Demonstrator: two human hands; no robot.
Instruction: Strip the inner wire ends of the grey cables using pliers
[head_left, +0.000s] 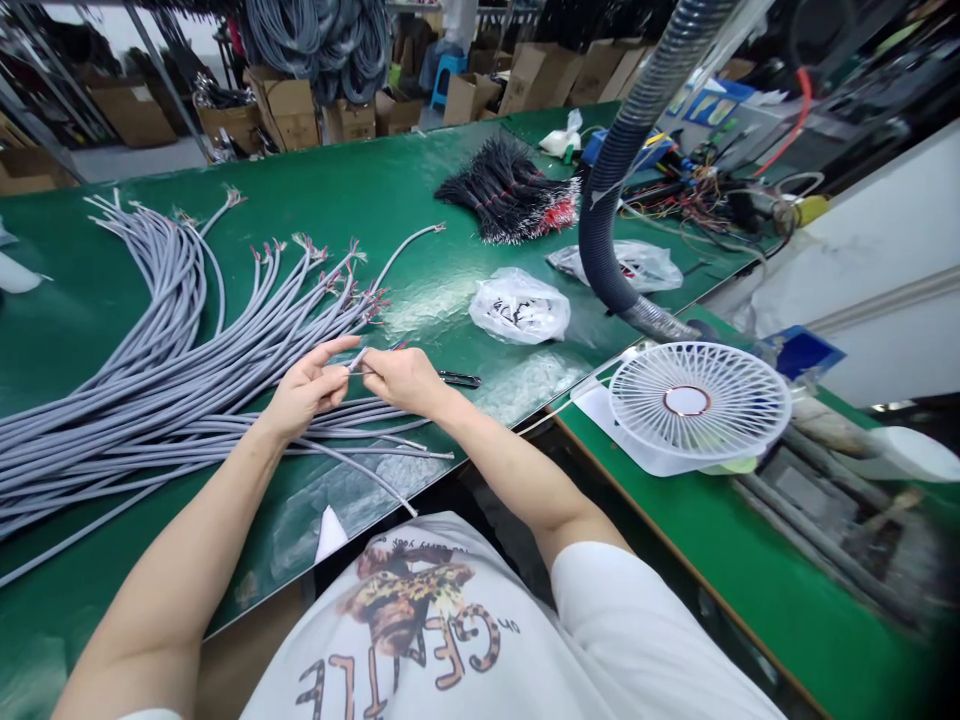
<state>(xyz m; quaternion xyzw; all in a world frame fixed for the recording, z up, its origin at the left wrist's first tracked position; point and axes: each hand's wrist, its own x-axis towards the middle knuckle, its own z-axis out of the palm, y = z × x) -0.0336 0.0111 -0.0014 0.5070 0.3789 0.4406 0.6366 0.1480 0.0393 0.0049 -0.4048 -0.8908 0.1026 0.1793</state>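
My left hand is closed, thumb against fingers, on a grey cable end at the middle of the view. Close on its right, my right hand pinches the same cable end, where a few thin coloured wires show beyond the fingers. A black-handled tool pokes out to the right from under my right hand; how far it reaches beneath the hand is hidden. Long grey cables lie in a thick bundle below and left of my hands, their stripped ends fanned out towards the back.
On the green table lie a pile of black wires, a clear bag of small parts and another bag. A dark hose hangs at the right, beside a white fan. Cardboard boxes stand behind.
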